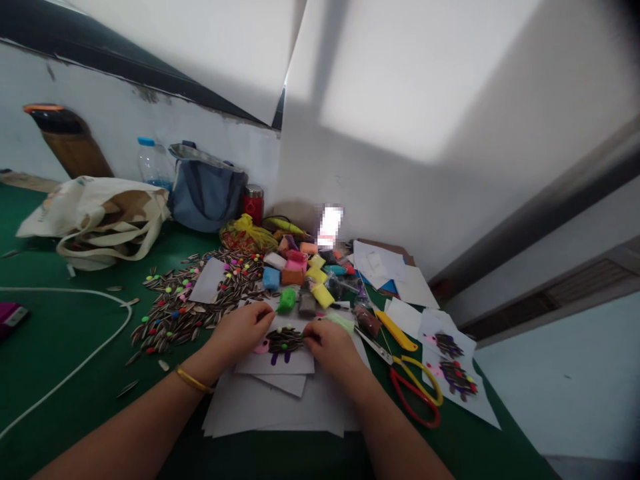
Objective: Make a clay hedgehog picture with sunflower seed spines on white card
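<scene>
A hedgehog picture (284, 341) lies in front of me on a white card. Its body is made of striped sunflower seeds with small green and pale balls, and it has a pink face and purple feet. My left hand (246, 328) rests at the card's upper left, thumb and fingers pinched together. At the right end of the seed body, my right hand (331, 341) has its fingertips closed. Anything in either pinch is too small to make out. Just beyond my left fingertips sits a bright green clay lump (287, 300). Stacked white paper (280, 410) lies under the card.
Loose sunflower seeds (175, 323) mixed with coloured balls spread to the left. Clay packs (293, 275) lie behind the card. Scissors (415, 387), a yellow utility knife (400, 331) and finished hedgehog cards (457, 373) are on the right. Bags (207, 190) stand at the back left.
</scene>
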